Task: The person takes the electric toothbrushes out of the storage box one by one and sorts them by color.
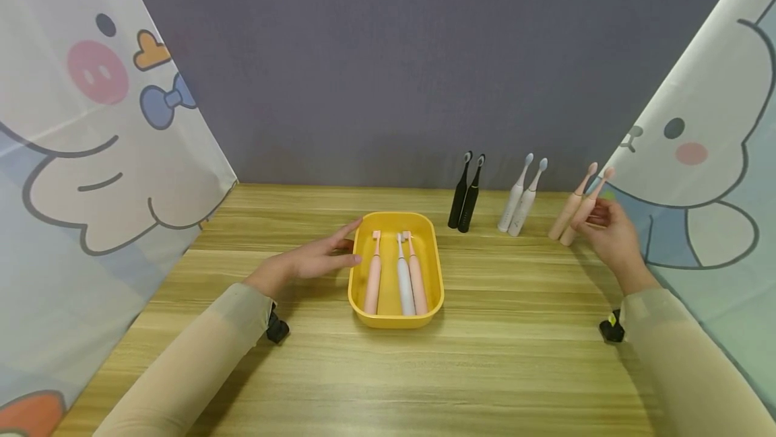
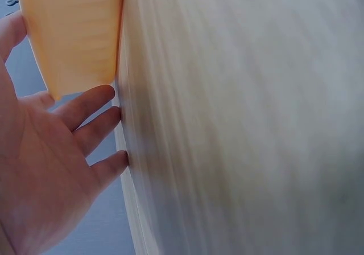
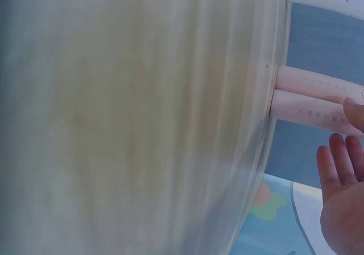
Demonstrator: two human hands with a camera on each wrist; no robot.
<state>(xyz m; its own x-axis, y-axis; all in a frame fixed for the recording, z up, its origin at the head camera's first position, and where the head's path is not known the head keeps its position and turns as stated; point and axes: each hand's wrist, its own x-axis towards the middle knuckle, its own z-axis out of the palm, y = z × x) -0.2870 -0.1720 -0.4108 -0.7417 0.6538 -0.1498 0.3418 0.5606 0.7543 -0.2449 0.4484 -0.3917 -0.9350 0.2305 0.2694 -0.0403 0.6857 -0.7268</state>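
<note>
My left hand [image 1: 318, 256] is at the left side of a yellow tray [image 1: 358, 309], fingers spread and fairly straight, thumb by the rim. In the left wrist view, the left hand [image 2: 54, 152] has fingers against the tray's outer wall [image 2: 77, 38]. Inside the tray lie a pink toothbrush [image 1: 373, 285], a white toothbrush [image 1: 405, 285] and another pink toothbrush [image 1: 417, 282]. On the right, my right hand [image 1: 612, 238] pinches the nearer of two upright pink electric toothbrushes [image 1: 580, 218]; its base stands on the table. In the right wrist view, the thumb lies on this toothbrush [image 3: 307, 111].
Beside it stands the other pink toothbrush [image 1: 565, 215]. Two white toothbrushes [image 1: 523, 211] and two black toothbrushes [image 1: 469, 208] stand upright farther left. A grey panel [image 1: 388, 73] rises behind the wooden table [image 1: 497, 363]; cartoon-printed cloths [image 1: 697, 235] flank it.
</note>
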